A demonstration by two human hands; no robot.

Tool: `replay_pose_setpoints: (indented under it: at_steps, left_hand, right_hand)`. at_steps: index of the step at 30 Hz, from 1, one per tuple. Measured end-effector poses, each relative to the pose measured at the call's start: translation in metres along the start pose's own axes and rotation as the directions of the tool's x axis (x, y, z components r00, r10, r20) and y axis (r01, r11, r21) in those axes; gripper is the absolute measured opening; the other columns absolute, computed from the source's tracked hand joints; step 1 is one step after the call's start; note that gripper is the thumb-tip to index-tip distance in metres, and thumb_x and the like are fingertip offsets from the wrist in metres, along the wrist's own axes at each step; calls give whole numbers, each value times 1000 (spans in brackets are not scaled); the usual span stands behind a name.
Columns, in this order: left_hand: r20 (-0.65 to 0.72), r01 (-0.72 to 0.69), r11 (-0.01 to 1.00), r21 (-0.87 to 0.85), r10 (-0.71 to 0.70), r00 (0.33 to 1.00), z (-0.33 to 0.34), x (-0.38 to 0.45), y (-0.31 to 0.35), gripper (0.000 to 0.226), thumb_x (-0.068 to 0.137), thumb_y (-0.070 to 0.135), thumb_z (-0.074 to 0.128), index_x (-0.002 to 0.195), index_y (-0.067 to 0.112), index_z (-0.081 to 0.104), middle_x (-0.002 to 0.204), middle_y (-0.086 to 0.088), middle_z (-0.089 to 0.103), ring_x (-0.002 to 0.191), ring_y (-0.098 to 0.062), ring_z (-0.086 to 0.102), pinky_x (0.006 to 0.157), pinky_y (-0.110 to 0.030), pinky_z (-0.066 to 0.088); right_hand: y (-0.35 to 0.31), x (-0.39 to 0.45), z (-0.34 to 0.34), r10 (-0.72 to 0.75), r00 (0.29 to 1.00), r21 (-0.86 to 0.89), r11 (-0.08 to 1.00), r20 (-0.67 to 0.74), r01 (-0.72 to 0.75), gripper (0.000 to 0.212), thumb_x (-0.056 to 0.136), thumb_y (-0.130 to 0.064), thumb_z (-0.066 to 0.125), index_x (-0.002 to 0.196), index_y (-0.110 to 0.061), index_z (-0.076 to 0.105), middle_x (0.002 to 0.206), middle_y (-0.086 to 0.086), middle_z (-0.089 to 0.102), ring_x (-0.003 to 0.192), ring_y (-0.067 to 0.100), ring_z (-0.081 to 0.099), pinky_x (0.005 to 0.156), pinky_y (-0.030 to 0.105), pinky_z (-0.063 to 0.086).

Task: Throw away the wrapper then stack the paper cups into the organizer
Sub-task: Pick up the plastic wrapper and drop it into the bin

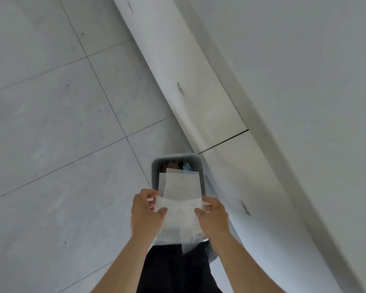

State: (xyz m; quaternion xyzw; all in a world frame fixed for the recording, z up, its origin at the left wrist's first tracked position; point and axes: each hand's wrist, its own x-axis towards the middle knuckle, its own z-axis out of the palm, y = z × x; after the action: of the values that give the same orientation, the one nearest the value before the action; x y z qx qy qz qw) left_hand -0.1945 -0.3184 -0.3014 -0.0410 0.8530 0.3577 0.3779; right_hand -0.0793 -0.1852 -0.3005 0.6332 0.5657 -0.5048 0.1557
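Wrapper held over bin

Left hand (145,210) and right hand (212,214) each pinch a side edge of the translucent wrapper (180,199). Long axis runs away from the person; far end points over the grey bin (156,163), which stands on the tiled floor (61,123) beside the white cabinet base (199,85).

No legible text, label or number anywhere.

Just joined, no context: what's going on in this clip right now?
A person is standing over a small grey plastic bin on the tiled floor, beside a white counter. Both hands, left hand and right hand, pinch a translucent white plastic wrapper at its sides, folding it above the bin. It has not been dropped in yet. No paper cups or organizer are in view.
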Motion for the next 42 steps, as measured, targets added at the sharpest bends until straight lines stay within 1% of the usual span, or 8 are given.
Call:
replay_pose_setpoints:
  at_steps: [3, 7, 13, 19, 22, 26, 32, 42]
  left_hand:
    - [22, 17, 999, 45, -18, 1000, 13, 18, -14, 45, 80, -1, 81, 102, 31, 58, 115, 3, 58, 100, -15, 64, 81, -24, 51]
    - [69, 16, 993, 117, -24, 997, 25, 37, -27, 44, 81, 5, 82, 108, 30, 58, 121, 3, 57, 108, -15, 60, 87, -25, 48]
    - [179, -70, 985, 160, 40, 983, 27, 54, -28, 54, 87, 20, 77, 135, 31, 53, 138, 9, 45, 119, -3, 43, 97, -22, 35]
    - [160, -105, 966, 235, 68, 985, 11, 49, -4, 57, 93, 34, 69, 144, 31, 46, 151, 5, 43, 138, -14, 43, 100, -24, 34]
    - [153, -147, 950, 276, 108, 982, -1, 39, 16, 63, 93, 44, 64, 150, 31, 41, 155, 4, 42, 142, -16, 41, 110, -35, 36]
    - [148, -281, 844, 456, 239, 960, -22, 17, 50, 73, 93, 57, 56, 156, 27, 33, 161, -2, 37, 147, -24, 35, 119, -43, 29]
    - [188, -466, 636, 615, 456, 870, -65, -21, 99, 79, 92, 63, 51, 159, 28, 27, 167, -5, 26, 155, -26, 21, 126, -48, 15]
    - [167, -507, 450, 735, 604, 779, -156, -83, 184, 82, 93, 72, 34, 162, 34, 9, 171, 0, 11, 158, -23, 7, 129, -45, 5]
  right_hand:
    - [9, 27, 13, 9, 1000, -66, 998, 10, -8, 46, 95, -12, 65, 138, -24, 57, 134, 5, 66, 120, 25, 63, 98, 36, 53]
    - [13, 52, 26, 32, 999, -101, 994, 10, -31, 48, 95, -15, 66, 141, -24, 54, 135, 7, 64, 118, 25, 64, 89, 27, 49]
    - [-1, 59, 26, 31, 999, 7, 999, 14, -31, 72, 97, -36, 63, 160, -32, 26, 159, 3, 42, 141, 28, 47, 114, 48, 45]
    - [-21, 38, 8, -118, 993, -178, 977, 17, 119, 73, 98, -47, 58, 160, -30, 24, 160, 4, 39, 145, 27, 39, 115, 46, 39]
    - [-33, 19, -2, -246, 967, -347, 903, 67, 254, 75, 97, -52, 54, 161, -31, 20, 164, 3, 32, 150, 26, 33, 120, 45, 36]
    - [-53, -13, -17, -395, 908, -560, 724, 141, 403, 79, 97, -62, 43, 161, -31, 10, 171, 5, 13, 157, 25, 12, 126, 46, 17]
    - [-100, -74, -45, -599, 774, -717, 446, 205, 535, 80, 94, -69, 33, 159, -25, 20, 168, 10, 20, 156, 31, 16, 126, 55, 17]
    - [-180, -177, -98, -746, 646, -737, 342, 164, 583, 79, 96, -63, 41, 161, -27, 14, 172, 10, 7, 159, 32, 1, 129, 52, 5]
